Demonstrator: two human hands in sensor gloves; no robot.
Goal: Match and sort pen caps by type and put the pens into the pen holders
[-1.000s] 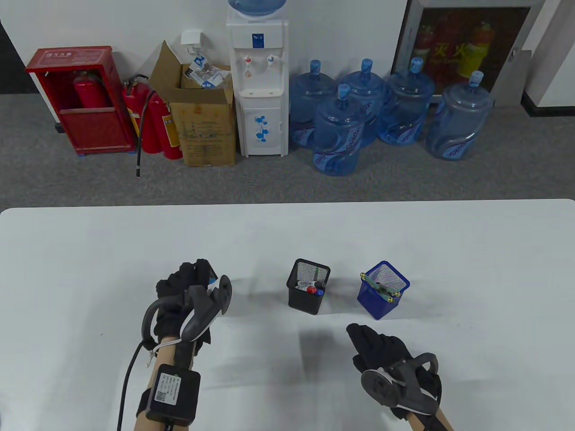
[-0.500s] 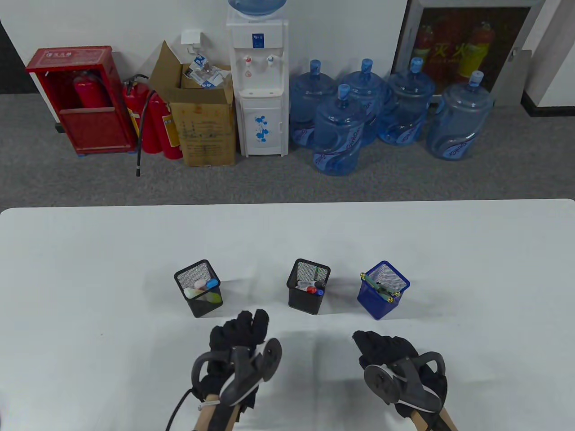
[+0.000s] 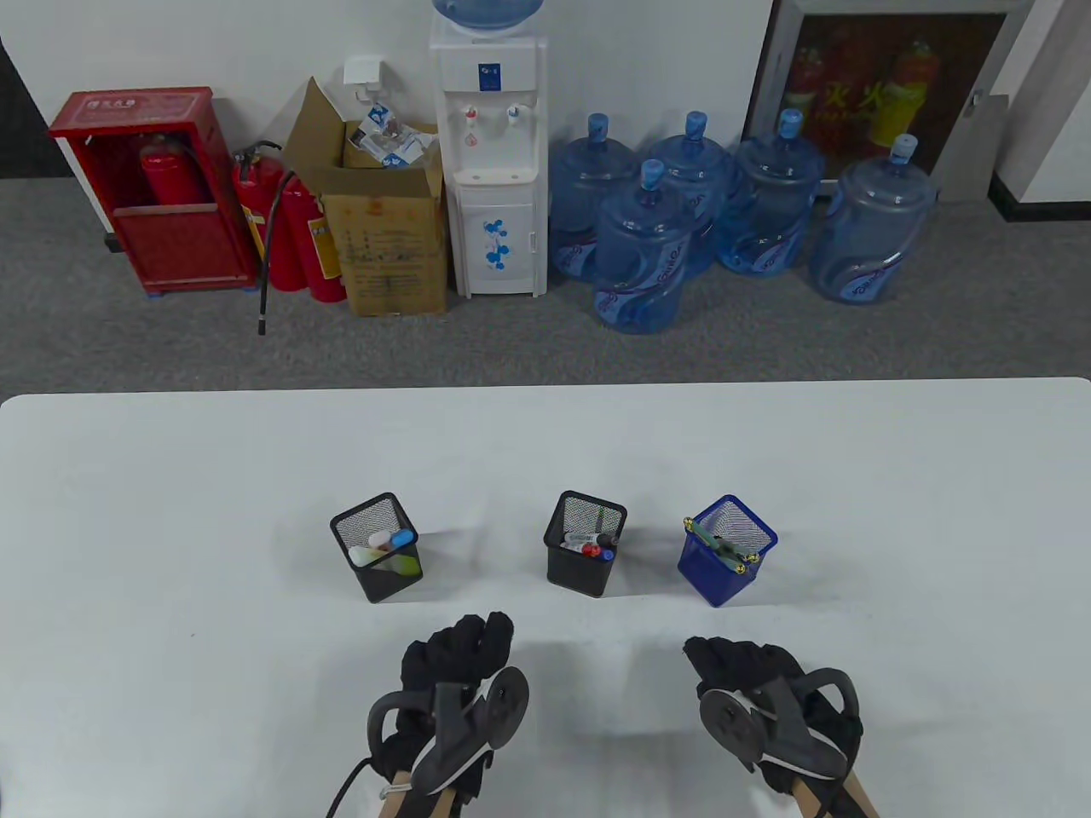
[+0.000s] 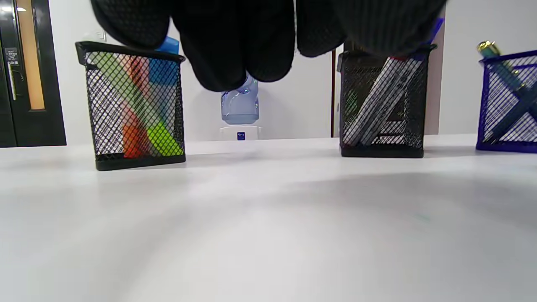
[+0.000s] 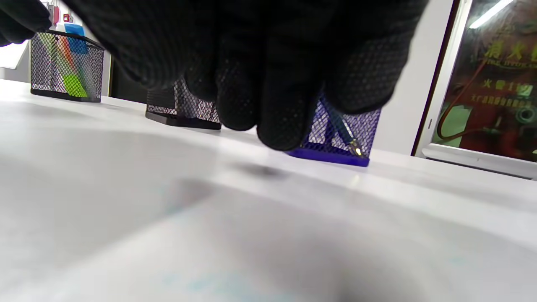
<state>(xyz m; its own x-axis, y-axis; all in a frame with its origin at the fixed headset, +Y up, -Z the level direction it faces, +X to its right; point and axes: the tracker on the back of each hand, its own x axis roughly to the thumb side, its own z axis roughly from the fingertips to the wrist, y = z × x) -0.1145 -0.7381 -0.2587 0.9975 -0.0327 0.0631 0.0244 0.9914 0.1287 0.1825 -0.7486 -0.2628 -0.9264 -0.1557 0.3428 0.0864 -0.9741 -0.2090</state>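
Three mesh pen holders stand in a row on the white table. The left black holder [image 3: 378, 548] [image 4: 134, 102] holds coloured highlighters. The middle black holder [image 3: 585, 554] [image 4: 382, 105] holds markers with red and blue caps. The blue holder [image 3: 727, 550] [image 5: 342, 134] at the right holds slim green pens with gold tips. My left hand [image 3: 460, 652] rests near the table's front edge, in front of the gap between the two black holders, fingers loosely curled and holding nothing. My right hand [image 3: 724, 660] lies in front of the blue holder, also empty.
The white table [image 3: 170, 511] stretches wide on both sides of the holders. Beyond its far edge stand a water dispenser [image 3: 487, 153], several blue water jugs [image 3: 639, 247], a cardboard box [image 3: 383, 230] and red fire extinguishers [image 3: 290, 226].
My left hand has let go of the left black holder and drawn back to the front edge near the centre. My right hand shifted slightly back and right.
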